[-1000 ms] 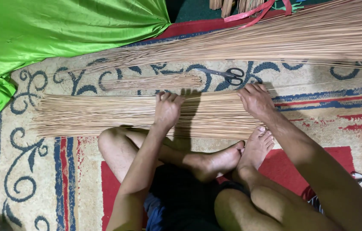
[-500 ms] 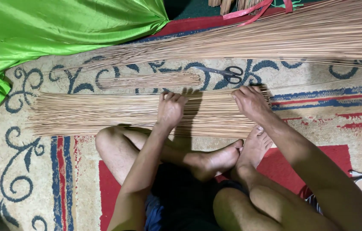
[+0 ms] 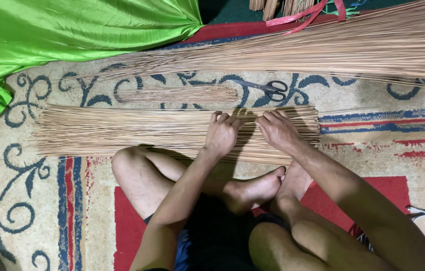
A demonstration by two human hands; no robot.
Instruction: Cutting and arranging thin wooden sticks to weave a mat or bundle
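Two hands pressed flat on a layer of thin sticks (image 3: 172, 131) spread over a patterned rug (image 3: 383, 150).
Left hand (image 3: 221, 134) and right hand (image 3: 278, 131) held nothing, fingers spread; even pressure would likely keep the sticks level.

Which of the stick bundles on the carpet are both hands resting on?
The wide middle bundle, nearest the knees: left hand and right hand lie flat on it.

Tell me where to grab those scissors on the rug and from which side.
Take the scissors by the black finger loops at their right end, coming from above on the right. They lie flat, blades pointing left toward the small stick bundle, with bare rug around the loops.
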